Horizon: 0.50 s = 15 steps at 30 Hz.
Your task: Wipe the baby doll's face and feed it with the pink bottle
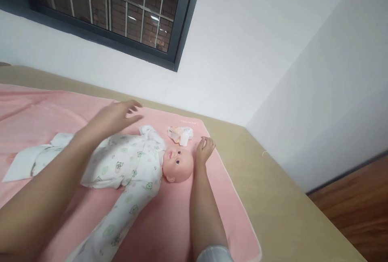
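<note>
A baby doll [182, 168] lies on its back on a pink mat [172, 217], its head toward the right. It wears a white romper [113, 163] with a small green and brown animal print; one long sleeve stretches toward the front edge. Over the doll's body hovers my left hand [117, 117], slightly blurred, fingers spread and holding nothing. My right hand [205, 149] is beside the top of the doll's head, fingers curled in, with nothing visible in them. Between that hand and the doll's raised sleeve lies a crumpled white and peach item [181, 135], its kind unclear.
The mat covers part of a beige tabletop [257, 181] that runs along a white wall [242, 48]. A dark-framed window [174, 32] with metal bars is set above it. At the lower right is a brown wood panel [360, 197].
</note>
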Motion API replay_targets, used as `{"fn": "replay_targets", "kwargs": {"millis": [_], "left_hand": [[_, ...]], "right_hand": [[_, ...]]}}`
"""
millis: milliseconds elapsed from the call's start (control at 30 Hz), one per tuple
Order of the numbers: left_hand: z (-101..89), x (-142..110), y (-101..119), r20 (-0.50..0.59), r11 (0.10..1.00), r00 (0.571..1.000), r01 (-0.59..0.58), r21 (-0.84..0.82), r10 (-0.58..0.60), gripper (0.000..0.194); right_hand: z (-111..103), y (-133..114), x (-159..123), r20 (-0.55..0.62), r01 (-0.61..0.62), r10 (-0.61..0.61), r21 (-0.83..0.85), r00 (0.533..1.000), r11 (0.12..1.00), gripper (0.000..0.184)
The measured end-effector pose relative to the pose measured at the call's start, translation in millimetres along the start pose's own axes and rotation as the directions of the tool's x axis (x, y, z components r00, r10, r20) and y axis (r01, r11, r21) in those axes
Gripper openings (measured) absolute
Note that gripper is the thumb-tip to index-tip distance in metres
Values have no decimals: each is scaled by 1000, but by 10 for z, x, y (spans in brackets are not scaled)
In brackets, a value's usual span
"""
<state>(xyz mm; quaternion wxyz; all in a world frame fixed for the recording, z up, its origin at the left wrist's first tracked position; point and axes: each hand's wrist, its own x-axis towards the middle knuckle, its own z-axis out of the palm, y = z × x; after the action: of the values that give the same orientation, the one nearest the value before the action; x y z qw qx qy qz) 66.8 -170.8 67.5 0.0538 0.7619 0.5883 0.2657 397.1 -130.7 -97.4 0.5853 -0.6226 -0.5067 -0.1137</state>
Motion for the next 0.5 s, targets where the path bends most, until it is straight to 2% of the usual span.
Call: {"fn": "replay_targets", "kwargs": {"millis": [33, 100, 133, 233, 333, 400, 500], "left_hand": [[83, 22, 168, 76, 994, 993, -80, -70, 85, 40], [299, 121, 457, 215, 985, 962, -159, -66, 170, 38], [422, 192, 576, 308, 983, 934, -176, -47, 182, 38], [798, 420, 830, 484, 981, 854, -176, -78, 192, 33], [1123, 596, 952, 696, 982, 693, -119, -149, 189, 39], [1296, 668, 983, 789, 982, 587, -68, -174, 180, 49], [1487, 715, 995, 852, 981, 492, -23, -192, 178, 61]], "right_hand": [[2, -19, -5, 24, 6, -7, 21, 1000, 1000, 38], [-4, -68, -24, 127, -14, 6, 61, 992, 998, 39], [-13, -96, -37, 204, -37, 20, 81, 979, 996, 40], [-42, -182, -77, 427, -127, 55, 143, 902, 982, 40], [-37, -238, -101, 517, -202, 75, 194, 852, 960, 39], [-6, -251, -111, 551, -242, 86, 218, 830, 945, 40], [43, -251, -131, 614, -317, 100, 255, 783, 914, 38]]}}
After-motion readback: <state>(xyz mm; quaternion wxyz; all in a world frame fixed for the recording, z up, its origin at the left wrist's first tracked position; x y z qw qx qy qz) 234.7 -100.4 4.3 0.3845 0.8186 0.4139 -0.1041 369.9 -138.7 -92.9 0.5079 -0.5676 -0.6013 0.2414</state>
